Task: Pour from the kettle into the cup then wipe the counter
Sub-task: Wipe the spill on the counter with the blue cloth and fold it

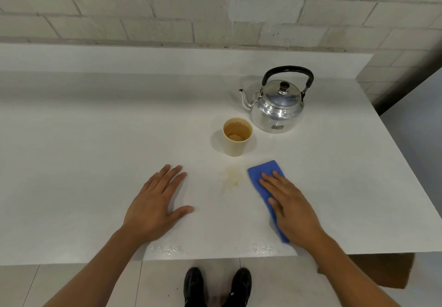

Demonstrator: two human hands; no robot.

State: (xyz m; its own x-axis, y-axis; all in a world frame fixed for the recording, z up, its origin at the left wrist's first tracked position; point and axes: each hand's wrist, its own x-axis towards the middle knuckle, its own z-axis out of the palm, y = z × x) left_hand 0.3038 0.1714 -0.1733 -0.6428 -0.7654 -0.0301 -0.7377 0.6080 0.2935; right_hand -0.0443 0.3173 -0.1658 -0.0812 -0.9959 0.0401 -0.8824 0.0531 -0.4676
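A shiny metal kettle (276, 106) with a black handle stands upright on the white counter (95, 139), spout pointing left. In front of it and to the left is a pale yellow cup (237, 137) holding brownish liquid. A small tan spill (231, 178) marks the counter below the cup. My right hand (290, 207) lies flat on a blue cloth (264, 171), just right of the spill. Resting palm down on the bare counter left of the spill is my left hand (156, 205), fingers spread, holding nothing.
A white brick wall (167, 8) rises behind the counter's raised back ledge. The counter's right edge runs diagonally past the kettle. Water droplets (167, 249) sit along the front edge. Below it are black shoes (216, 285) and a brown cardboard box (382, 272).
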